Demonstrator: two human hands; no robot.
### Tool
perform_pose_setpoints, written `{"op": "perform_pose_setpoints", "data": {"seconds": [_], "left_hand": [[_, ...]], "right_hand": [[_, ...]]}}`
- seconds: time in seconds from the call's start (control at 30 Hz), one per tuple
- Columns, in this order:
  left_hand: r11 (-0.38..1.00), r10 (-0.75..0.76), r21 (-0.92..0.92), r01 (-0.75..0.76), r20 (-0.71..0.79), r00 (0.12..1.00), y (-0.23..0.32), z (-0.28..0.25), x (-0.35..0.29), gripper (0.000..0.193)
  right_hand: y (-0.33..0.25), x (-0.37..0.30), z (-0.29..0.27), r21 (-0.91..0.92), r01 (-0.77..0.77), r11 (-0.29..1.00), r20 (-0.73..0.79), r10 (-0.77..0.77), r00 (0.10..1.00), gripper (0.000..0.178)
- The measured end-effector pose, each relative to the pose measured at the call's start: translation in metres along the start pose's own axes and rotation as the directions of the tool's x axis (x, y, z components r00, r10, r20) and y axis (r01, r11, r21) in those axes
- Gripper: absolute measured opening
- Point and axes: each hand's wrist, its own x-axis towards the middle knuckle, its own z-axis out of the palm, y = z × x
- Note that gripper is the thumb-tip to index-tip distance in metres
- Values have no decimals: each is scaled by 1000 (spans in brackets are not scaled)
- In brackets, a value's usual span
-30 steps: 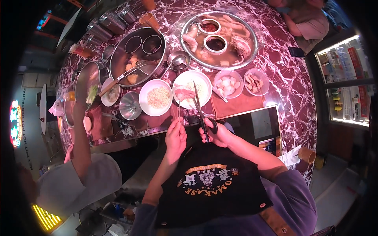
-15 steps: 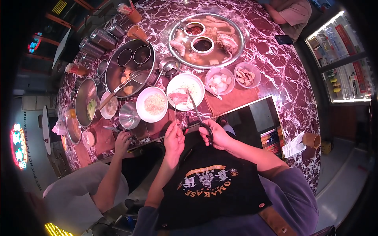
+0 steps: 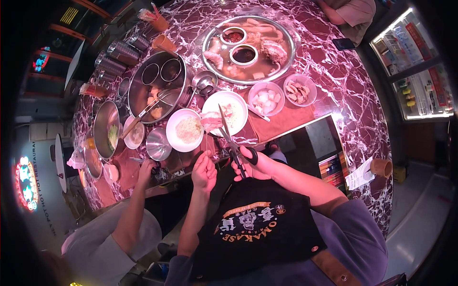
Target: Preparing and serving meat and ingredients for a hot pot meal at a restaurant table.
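Note:
A thin metal utensil (image 3: pixel 207 141), perhaps tweezers, is pinched in my left hand (image 3: pixel 204 170); its far end reaches a pink slice of meat (image 3: pixel 209 122). The meat is at the left rim of a white bowl (image 3: pixel 244 120) with bits of food in it, close to a second white bowl (image 3: pixel 170 126) of pale, crumbly food. My right hand (image 3: pixel 261 164) grips dark-handled scissors (image 3: pixel 231 143). Their blades are spread, pointing away from me, beside the meat. Whether they touch it I cannot tell.
Left stands a deep metal pot (image 3: pixel 183 99) with a wood-handled strainer (image 3: pixel 140 114). Beyond the bowls is a round tray (image 3: pixel 290 66) of broth and meats, with two clear tubs (image 3: pixel 267 113) nearer. Another person's hand (image 3: pixel 146 168) is at my left. A dark phone (image 3: pixel 343 44) lies far right.
The meat has moved left, from inside the white bowl to its left rim. My left hand shifted slightly left. The scissors moved left and their blades opened. The other person's hand moved slightly left.

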Motion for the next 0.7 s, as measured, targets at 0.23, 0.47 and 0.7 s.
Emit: {"op": "perform_pose_setpoints", "data": {"seconds": [0.23, 0.47, 0.7], "left_hand": [[997, 0, 73, 7, -93, 996, -11, 4, -4, 24], [987, -62, 138, 79, -123, 991, 2, 3, 1, 23], [993, -49, 101, 58, -97, 994, 10, 9, 4, 23]], "right_hand": [[-6, 16, 10, -63, 12, 998, -200, -25, 979, 47], [4, 18, -1, -256, 151, 955, -262, -219, 940, 44], [8, 21, 2, -160, 171, 972, -219, -203, 954, 43]]}}
